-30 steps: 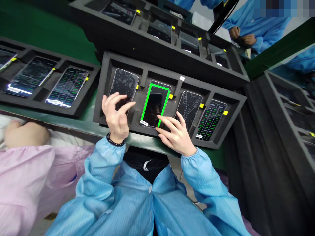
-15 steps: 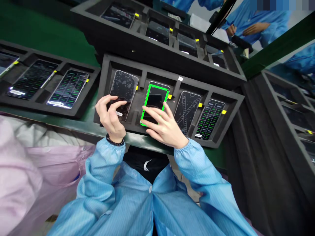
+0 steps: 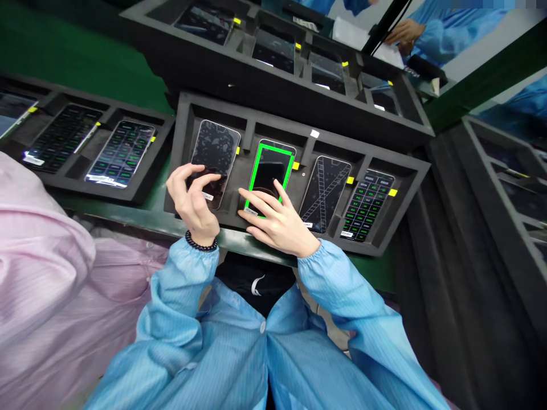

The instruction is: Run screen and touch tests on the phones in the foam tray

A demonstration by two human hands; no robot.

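Observation:
A black foam tray in front of me holds several smartphones, each in its own compartment. Over the lower part of the leftmost phone, which has a dark screen, my left hand is held with fingers bent and apart, gripping nothing. My right hand has its fingers spread over the lower end of the phone with a green border; whether the fingertips touch the glass I cannot tell. Further right lie a phone showing a crossed grid pattern and a phone with green button rows.
Another foam tray with phones sits at the left, and a raised one stands behind. Black trays are at the right. A person's pink sleeve is close on my left; across the bench are a co-worker's hands.
My right hand has shifted slightly left and down across the green-bordered phone. The left hand stays nearly still. The pink sleeve has come further into view, and the co-worker's hands have moved.

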